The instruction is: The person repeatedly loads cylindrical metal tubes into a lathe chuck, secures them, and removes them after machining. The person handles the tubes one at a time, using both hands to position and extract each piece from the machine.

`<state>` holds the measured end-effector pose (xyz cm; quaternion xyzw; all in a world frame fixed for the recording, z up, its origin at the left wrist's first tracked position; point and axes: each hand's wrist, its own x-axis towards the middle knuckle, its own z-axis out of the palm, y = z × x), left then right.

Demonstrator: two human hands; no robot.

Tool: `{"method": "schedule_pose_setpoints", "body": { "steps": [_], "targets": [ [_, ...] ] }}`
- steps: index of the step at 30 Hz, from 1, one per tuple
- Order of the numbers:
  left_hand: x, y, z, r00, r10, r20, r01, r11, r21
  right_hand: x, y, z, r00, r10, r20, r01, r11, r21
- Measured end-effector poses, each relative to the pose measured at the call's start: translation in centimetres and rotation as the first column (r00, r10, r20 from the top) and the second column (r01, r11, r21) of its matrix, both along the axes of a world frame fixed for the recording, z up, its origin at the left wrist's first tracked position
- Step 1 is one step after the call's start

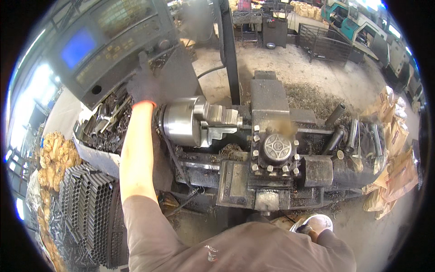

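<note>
Left arm is stretched way out in front, forearm bare from the rolled-up grey sleeve to the wrist. The left hand [144, 86] wears a dark glove with a red cuff and is raised, fingers pointing up and away; can't tell if it's gripping anything. The right hand isn't visible from here.

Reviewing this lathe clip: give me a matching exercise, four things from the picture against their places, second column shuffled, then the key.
Things:
1. gloved left hand
2. chuck
3. stack of dark tubes
4. tool post

Places:
A. lower left, beside the lathe
B. right of the chuck, on the carriage
C. raised by the control panel
D. just right of the left forearm

Pairs: 1-C, 2-D, 3-A, 4-B
</note>
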<state>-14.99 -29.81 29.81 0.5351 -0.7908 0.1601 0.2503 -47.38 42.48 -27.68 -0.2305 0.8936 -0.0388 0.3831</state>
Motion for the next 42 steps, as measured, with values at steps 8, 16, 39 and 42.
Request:
{"method": "schedule_pose_setpoints", "body": {
  "steps": [8, 16, 39, 42],
  "targets": [
    [15.1, 26.6, -27.0, 0.942, -0.289, -0.171, 0.336, 0.8, 0.497, 2.8, -16.5, 0.5, 0.886, 0.46, 0.061, -0.452, 0.885, -0.114],
    [51.5, 77.9, -57.5, 0.42, 0.817, 0.396, -0.063, -0.409, 0.91, 15.2, -25.8, -3.0, 0.267, 0.959, 0.101, -0.962, 0.258, 0.087],
    [32.8, 88.1, -53.8, -0.889, 0.412, 0.198, 0.233, 0.036, 0.972, 76.1, -46.9, -6.5, -0.847, -0.494, 0.195, 0.531, -0.782, 0.326],
    [40.8, 86.5, -49.4, -0.792, 0.588, 0.167, 0.16, -0.064, 0.985, 79.5, -47.2, -5.4, -0.821, -0.482, 0.307, 0.562, -0.778, 0.28]
  ]
}}
